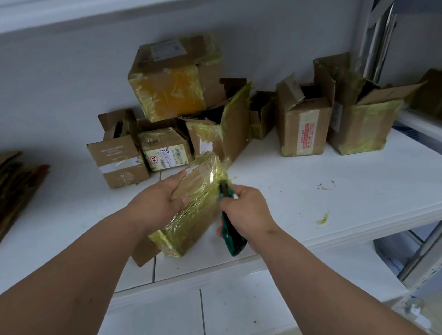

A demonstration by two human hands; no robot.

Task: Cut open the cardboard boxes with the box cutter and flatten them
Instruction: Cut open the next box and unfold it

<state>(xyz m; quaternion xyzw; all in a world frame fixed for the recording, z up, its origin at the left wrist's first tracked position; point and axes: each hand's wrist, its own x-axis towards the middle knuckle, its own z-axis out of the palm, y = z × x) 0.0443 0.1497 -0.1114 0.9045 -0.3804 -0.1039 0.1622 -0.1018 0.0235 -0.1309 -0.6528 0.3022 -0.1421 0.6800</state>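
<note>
Right hand (248,213) gripping green box cutter (230,231), blade hidden, left hand (158,204) clutching taped box (191,211)

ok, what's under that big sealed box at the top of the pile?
The sealed box rests on two open boxes: a small labelled one and a taller one wrapped in yellow tape. Their insides are dark or covered, so contents can't be seen.
</note>
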